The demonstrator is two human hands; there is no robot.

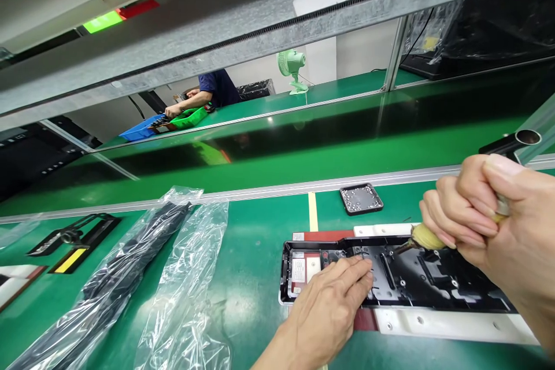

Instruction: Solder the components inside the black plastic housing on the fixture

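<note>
A long black plastic housing [416,289] lies in a fixture with white blocks [455,324] and a red-brown base [366,320]. My left hand [332,295] rests over the housing's left part, fingers stretched out flat and holding nothing. My right hand [481,202] is wrapped round the yellow handle of a screwdriver [427,237]. Its shaft slants down to the left into the housing; I cannot tell whether the tip touches a screw. Beyond the housing sits a small black tray [361,199] with many tiny metal screws.
Left of the fixture lie long dark parts in a clear plastic bag [130,277] and a crumpled clear bag [186,289]. A black frame-like part [78,237] is farther left. Across the green conveyor [281,150], a person [219,89] reaches into bins near a green fan [295,69].
</note>
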